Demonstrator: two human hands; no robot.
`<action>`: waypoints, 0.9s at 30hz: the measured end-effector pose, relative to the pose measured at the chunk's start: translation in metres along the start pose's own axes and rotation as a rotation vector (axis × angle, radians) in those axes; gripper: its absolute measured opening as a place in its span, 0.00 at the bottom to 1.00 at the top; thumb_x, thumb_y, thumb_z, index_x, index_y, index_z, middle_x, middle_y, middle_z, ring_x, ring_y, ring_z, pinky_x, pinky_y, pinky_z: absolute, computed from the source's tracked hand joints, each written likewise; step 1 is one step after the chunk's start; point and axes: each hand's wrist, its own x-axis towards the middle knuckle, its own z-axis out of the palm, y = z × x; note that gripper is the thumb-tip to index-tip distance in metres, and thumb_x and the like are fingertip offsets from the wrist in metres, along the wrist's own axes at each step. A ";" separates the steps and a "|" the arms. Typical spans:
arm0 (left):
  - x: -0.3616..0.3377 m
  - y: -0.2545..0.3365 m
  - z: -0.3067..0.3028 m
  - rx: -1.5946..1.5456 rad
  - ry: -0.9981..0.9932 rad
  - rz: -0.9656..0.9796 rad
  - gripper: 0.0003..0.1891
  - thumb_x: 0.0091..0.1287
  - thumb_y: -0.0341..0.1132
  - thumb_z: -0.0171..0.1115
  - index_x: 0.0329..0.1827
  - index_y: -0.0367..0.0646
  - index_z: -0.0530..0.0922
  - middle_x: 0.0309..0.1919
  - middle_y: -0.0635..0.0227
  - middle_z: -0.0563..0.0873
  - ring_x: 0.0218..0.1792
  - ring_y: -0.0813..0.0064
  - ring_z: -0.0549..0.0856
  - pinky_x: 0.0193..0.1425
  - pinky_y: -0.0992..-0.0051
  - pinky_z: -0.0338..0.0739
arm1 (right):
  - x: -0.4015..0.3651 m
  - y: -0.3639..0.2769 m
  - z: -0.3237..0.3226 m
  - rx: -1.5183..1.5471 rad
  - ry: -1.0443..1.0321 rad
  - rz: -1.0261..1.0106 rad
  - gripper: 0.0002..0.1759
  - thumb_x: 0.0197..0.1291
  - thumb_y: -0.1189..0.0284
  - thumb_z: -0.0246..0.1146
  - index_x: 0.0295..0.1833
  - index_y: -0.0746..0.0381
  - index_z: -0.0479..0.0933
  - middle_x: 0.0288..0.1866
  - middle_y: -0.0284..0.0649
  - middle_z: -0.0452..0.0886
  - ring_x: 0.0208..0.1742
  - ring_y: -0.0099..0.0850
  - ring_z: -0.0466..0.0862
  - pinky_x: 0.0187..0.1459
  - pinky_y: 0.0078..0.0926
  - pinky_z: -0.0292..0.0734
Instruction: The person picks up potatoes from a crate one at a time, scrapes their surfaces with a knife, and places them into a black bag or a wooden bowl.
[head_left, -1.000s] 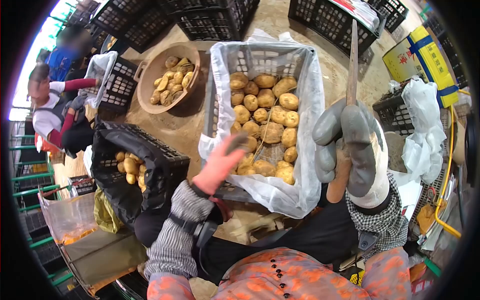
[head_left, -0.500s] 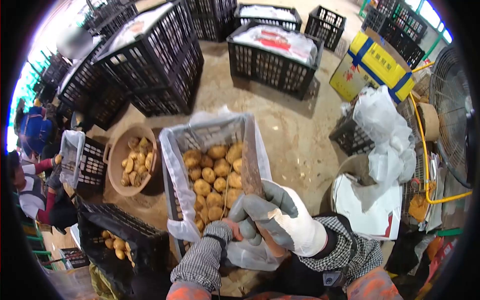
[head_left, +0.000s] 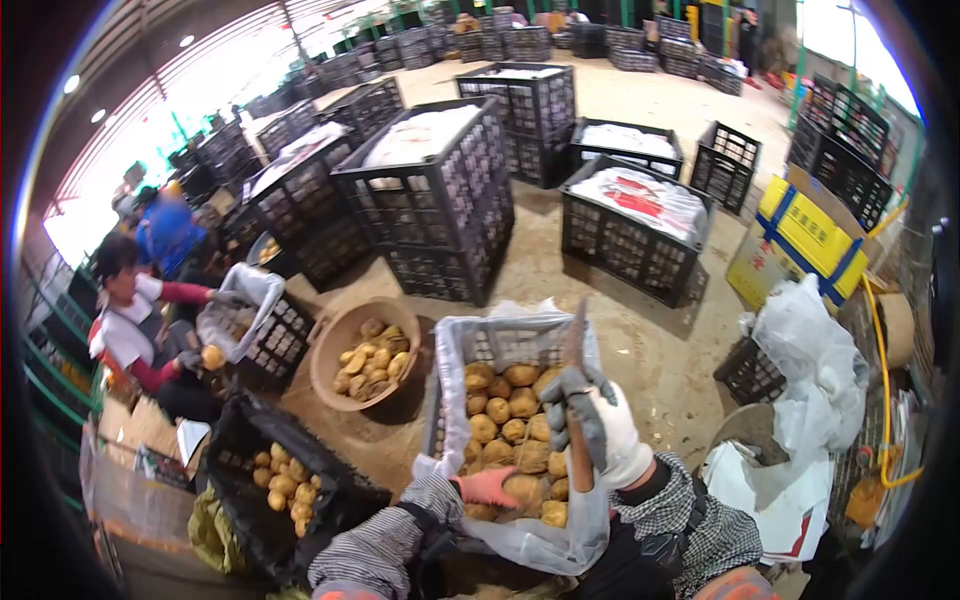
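A black crate lined with white plastic (head_left: 450, 385) stands in front of me with potatoes (head_left: 520, 402) inside. My left hand (head_left: 487, 486), in an orange-pink glove, reaches over its near left side and touches a potato, its fingers spread. My right hand (head_left: 597, 420), in a grey and white glove, is closed around a long brown wooden stick (head_left: 576, 350) at the crate's right side. The stick stands nearly upright, its lower end over the crate.
A tan basin of potatoes (head_left: 322, 350) and a black-lined crate (head_left: 345, 500) stand to the left. A seated person (head_left: 135, 330) there holds a potato beside another lined crate. Stacked crates (head_left: 430, 225) stand ahead; a yellow box (head_left: 800, 240) and plastic sheets (head_left: 815, 350) are right.
The view has risen and turned left. My left hand has moved away from my right hand and down to the potatoes. The stick is still in my right hand, now more upright.
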 end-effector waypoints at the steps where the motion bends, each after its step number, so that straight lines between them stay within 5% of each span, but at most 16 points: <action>1: -0.021 0.014 -0.014 -0.180 0.095 -0.006 0.49 0.55 0.48 0.74 0.74 0.35 0.56 0.57 0.53 0.80 0.58 0.66 0.80 0.60 0.70 0.76 | 0.003 0.002 0.000 -0.031 0.006 -0.005 0.18 0.67 0.59 0.60 0.45 0.65 0.75 0.27 0.35 0.77 0.25 0.23 0.77 0.25 0.21 0.75; 3: -0.063 0.041 -0.035 -0.614 0.316 0.144 0.47 0.58 0.41 0.73 0.75 0.36 0.55 0.58 0.58 0.79 0.58 0.72 0.79 0.59 0.72 0.77 | 0.004 0.001 0.007 -0.065 0.049 0.061 0.19 0.68 0.58 0.59 0.45 0.65 0.75 0.26 0.34 0.77 0.24 0.23 0.76 0.23 0.21 0.74; 5: -0.108 0.082 -0.046 -1.177 0.390 0.195 0.42 0.62 0.36 0.69 0.76 0.40 0.54 0.66 0.59 0.72 0.66 0.67 0.73 0.70 0.67 0.67 | 0.003 0.004 0.014 -0.136 0.036 0.044 0.20 0.68 0.56 0.58 0.43 0.65 0.75 0.25 0.33 0.76 0.22 0.22 0.76 0.22 0.20 0.73; 7: -0.131 0.105 -0.052 -1.268 0.407 0.474 0.43 0.62 0.36 0.70 0.76 0.42 0.54 0.66 0.61 0.71 0.66 0.67 0.73 0.70 0.66 0.68 | -0.002 0.004 0.029 -0.189 0.043 0.087 0.21 0.69 0.54 0.58 0.39 0.63 0.74 0.23 0.32 0.74 0.20 0.21 0.73 0.22 0.18 0.71; 10: -0.137 0.116 -0.036 -1.239 0.637 0.671 0.43 0.61 0.34 0.69 0.76 0.42 0.54 0.68 0.63 0.69 0.67 0.67 0.71 0.70 0.64 0.67 | -0.005 0.015 0.039 -0.250 -0.042 0.060 0.21 0.69 0.54 0.58 0.40 0.63 0.73 0.23 0.33 0.73 0.21 0.20 0.72 0.23 0.18 0.71; 13: -0.151 0.127 -0.032 -1.271 0.647 0.576 0.43 0.57 0.29 0.67 0.75 0.44 0.54 0.68 0.60 0.69 0.66 0.65 0.73 0.68 0.64 0.71 | -0.006 0.027 0.045 -0.352 -0.161 0.189 0.21 0.68 0.54 0.59 0.43 0.63 0.72 0.25 0.33 0.74 0.22 0.20 0.72 0.24 0.18 0.71; 14: -0.148 0.118 -0.031 -1.310 0.583 0.706 0.44 0.55 0.28 0.67 0.75 0.44 0.55 0.69 0.61 0.68 0.68 0.64 0.71 0.70 0.62 0.69 | -0.004 0.034 0.048 -0.387 -0.137 0.214 0.21 0.67 0.53 0.59 0.43 0.63 0.72 0.27 0.34 0.74 0.22 0.20 0.73 0.24 0.18 0.71; 21: -0.169 0.129 -0.029 -1.228 0.718 0.485 0.48 0.49 0.22 0.70 0.75 0.45 0.54 0.68 0.64 0.67 0.69 0.68 0.69 0.72 0.65 0.65 | 0.002 0.046 0.060 -0.528 -0.060 0.426 0.23 0.67 0.50 0.57 0.42 0.62 0.73 0.27 0.32 0.73 0.23 0.19 0.72 0.24 0.19 0.70; 27: -0.158 0.134 -0.030 -1.184 0.808 0.563 0.48 0.48 0.19 0.68 0.74 0.45 0.55 0.66 0.64 0.68 0.67 0.71 0.70 0.69 0.68 0.69 | 0.004 0.051 0.056 -0.559 -0.068 0.351 0.24 0.68 0.48 0.56 0.39 0.61 0.73 0.24 0.31 0.72 0.21 0.20 0.72 0.23 0.19 0.68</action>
